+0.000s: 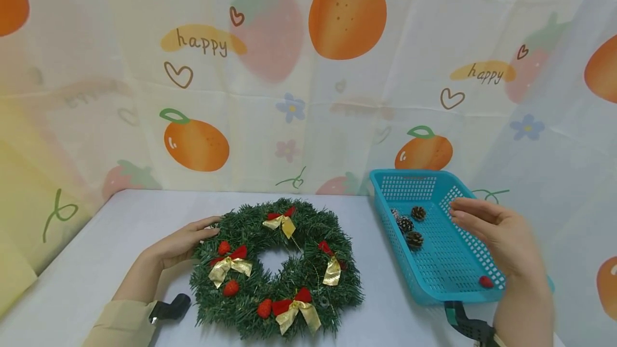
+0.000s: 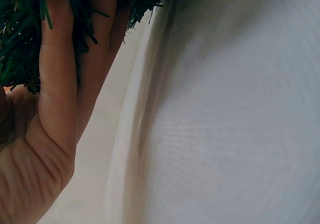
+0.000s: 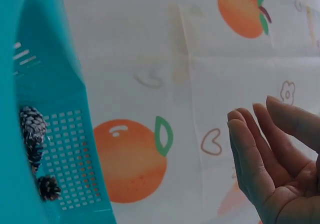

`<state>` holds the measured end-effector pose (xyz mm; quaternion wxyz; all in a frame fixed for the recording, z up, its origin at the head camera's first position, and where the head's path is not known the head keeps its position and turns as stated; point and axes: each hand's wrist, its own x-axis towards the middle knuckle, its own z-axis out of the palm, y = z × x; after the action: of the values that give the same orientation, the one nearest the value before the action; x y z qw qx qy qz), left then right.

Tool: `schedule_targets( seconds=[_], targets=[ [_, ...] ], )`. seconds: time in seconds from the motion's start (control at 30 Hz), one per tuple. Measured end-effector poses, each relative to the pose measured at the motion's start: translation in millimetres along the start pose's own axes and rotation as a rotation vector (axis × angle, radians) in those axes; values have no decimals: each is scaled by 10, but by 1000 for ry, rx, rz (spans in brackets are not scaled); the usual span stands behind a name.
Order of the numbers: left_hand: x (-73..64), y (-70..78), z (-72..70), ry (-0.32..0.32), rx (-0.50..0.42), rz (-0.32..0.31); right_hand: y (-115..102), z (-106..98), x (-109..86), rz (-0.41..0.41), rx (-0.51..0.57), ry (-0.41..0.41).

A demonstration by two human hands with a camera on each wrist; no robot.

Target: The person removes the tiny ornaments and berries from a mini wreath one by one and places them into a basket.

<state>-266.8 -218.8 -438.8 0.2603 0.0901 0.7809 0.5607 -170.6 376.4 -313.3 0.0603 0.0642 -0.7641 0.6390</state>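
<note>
A green wreath (image 1: 275,315) lies on the white table, with several red and gold bows (image 1: 296,312) on it. Red textured berry ornaments (image 1: 231,288) sit on its left and front parts. Touching the wreath's left edge is my left hand (image 1: 185,240), its fingers (image 2: 57,79) fairly straight and partly covered by green needles; its thumb is largely hidden. Raised over the right side of a blue basket (image 1: 419,298), my right hand (image 1: 506,242) has loosely bent fingers and holds nothing. Several pine cones (image 1: 406,224) and a red ornament (image 1: 486,281) lie in the basket.
The white table (image 1: 130,229) carries the wreath and the basket, which stands at its right side. Behind it hangs a pale curtain (image 1: 328,138) printed with fruit. Black wrist mounts (image 1: 175,308) are strapped to both forearms.
</note>
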Motion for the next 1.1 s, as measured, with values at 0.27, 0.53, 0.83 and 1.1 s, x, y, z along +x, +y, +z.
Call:
schedule_targets(
  seconds=[0.27, 0.53, 0.83, 1.1],
  targets=[
    [17, -16, -7, -2, 1, 0, -58, 198, 15, 18, -159, -7],
    [18, -42, -29, -4, -18, 6, -61, 475, 119, -61, -110, -108],
    [13, -45, -23, 1, -16, 6, -58, 842, 181, -32, -165, -194],
    [14, -30, -14, -3, -12, -1, 1, 1147, 244, 0, -156, -304]
  ],
)
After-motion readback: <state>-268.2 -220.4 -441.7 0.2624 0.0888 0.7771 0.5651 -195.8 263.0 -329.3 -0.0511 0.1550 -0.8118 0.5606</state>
